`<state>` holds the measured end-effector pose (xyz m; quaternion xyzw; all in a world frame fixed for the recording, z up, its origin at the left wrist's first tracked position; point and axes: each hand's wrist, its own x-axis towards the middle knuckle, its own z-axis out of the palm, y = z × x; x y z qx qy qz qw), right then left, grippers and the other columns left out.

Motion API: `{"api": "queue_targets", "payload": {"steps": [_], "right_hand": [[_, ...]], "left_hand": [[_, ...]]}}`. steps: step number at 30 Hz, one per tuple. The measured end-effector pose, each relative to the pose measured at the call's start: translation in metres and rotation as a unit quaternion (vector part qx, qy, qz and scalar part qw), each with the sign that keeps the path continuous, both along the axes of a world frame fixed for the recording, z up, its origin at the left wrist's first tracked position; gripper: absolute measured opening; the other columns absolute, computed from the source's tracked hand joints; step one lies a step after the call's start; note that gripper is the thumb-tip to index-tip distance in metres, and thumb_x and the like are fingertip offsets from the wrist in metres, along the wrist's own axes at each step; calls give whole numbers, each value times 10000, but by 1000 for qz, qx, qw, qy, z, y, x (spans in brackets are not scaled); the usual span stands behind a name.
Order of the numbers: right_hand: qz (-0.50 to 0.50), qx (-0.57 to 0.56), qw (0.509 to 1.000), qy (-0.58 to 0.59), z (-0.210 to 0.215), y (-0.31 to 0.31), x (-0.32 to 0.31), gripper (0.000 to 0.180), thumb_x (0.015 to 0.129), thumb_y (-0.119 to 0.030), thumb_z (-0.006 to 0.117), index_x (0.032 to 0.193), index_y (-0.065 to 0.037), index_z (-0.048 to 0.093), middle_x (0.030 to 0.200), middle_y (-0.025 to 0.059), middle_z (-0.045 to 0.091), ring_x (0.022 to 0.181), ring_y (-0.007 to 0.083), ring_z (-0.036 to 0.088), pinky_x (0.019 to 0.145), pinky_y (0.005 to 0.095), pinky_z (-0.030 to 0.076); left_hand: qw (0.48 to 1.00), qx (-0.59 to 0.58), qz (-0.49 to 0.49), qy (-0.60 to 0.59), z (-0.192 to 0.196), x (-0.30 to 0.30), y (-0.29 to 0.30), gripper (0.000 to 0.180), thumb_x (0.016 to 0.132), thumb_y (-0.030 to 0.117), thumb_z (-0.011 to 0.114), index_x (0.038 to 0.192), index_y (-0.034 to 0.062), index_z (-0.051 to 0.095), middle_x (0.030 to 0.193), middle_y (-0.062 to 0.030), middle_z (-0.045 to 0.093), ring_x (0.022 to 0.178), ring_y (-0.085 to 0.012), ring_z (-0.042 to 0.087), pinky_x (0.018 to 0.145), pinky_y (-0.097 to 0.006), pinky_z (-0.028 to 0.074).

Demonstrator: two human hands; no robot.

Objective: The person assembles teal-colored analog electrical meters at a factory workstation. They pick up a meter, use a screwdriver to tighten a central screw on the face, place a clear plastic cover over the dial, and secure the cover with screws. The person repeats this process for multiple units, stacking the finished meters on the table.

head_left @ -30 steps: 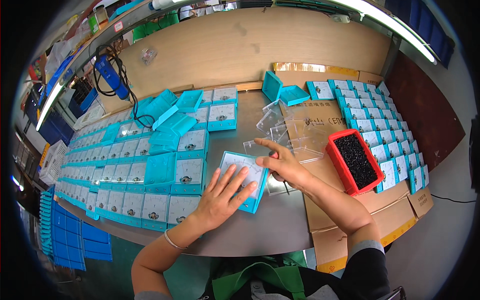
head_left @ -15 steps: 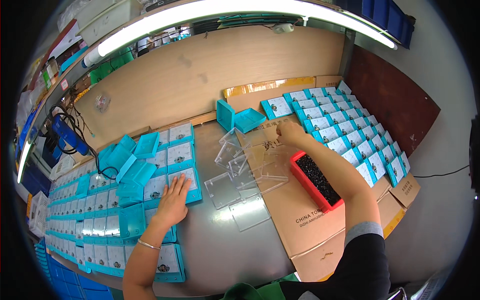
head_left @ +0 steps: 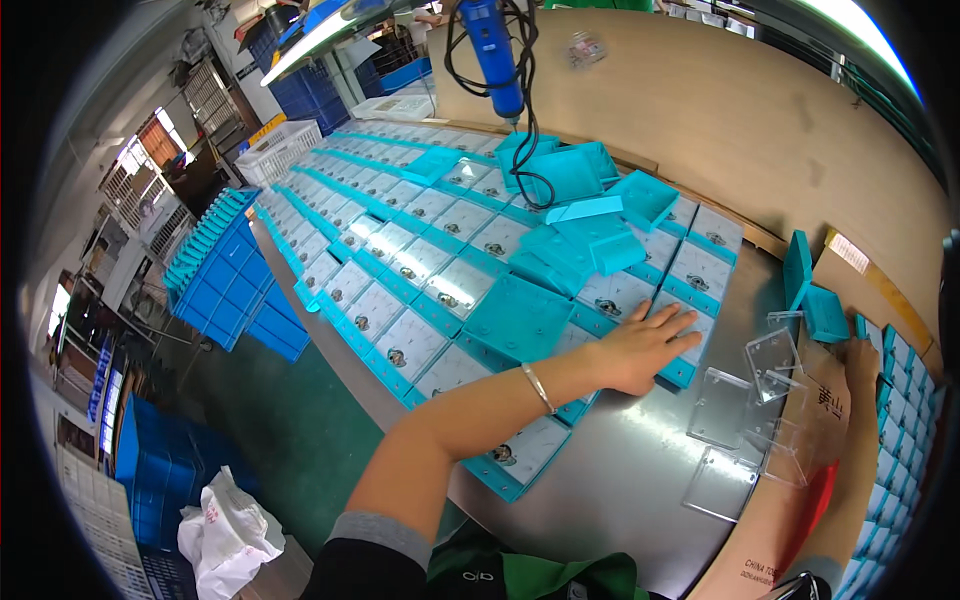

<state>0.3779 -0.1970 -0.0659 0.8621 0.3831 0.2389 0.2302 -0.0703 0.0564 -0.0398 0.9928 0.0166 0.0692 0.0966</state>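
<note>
Metal counter [head_left: 630, 480] is packed on its left with rows of white-faced turquoise meters [head_left: 495, 243], a heap of turquoise boxes [head_left: 565, 175] on top. Left hand [head_left: 645, 352] lies flat, fingers spread, on the end meter [head_left: 680, 374], not gripping it. Right hand [head_left: 862, 362] is beside the right-hand stacks [head_left: 892, 410], can't tell its grip. Loose clear covers [head_left: 720, 405] between the arms

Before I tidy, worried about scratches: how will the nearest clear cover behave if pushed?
The clear cover looks thin and straight-edged, so probably light and stiff. Lying low on the metal tabletop, it would likely slide rather than tip.
</note>
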Motion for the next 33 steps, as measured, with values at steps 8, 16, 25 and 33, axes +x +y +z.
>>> {"api": "queue_targets", "payload": {"steps": [8,16,25,33], "right_hand": [[77,288,954,15,97,-68,-36,370,795,-3,569,1129,-157,537,772,147,621,662,274,629,547,395,462],[467,279,830,120,137,-28,-359,395,692,79,642,1066,-31,580,892,149,640,648,268,603,551,323,488],[310,306,717,544,134,-73,-413,182,738,41,602,916,29,566,998,122,607,735,135,576,621,249,470],[310,542,329,708,112,-55,-437,225,945,-194,483,1051,-4,425,1003,222,608,937,272,626,800,368,519]], "left_hand": [[996,-14,13,-92,11,7,-28,718,734,364,682,1291,20,386,1410,-214,273,1325,-370,246,1018,-608,225],[420,-901,-106,-2,47,-31,-113,689,875,578,440,1266,10,420,1239,-179,508,1118,-334,531,895,-428,464],[484,-873,23,-62,27,-111,-132,434,865,223,570,1219,14,430,1091,-119,585,970,-224,599,778,-358,522],[483,-869,74,-75,0,-131,-176,411,791,81,643,1152,-31,479,1067,-106,591,951,-178,592,830,-344,487]]}}
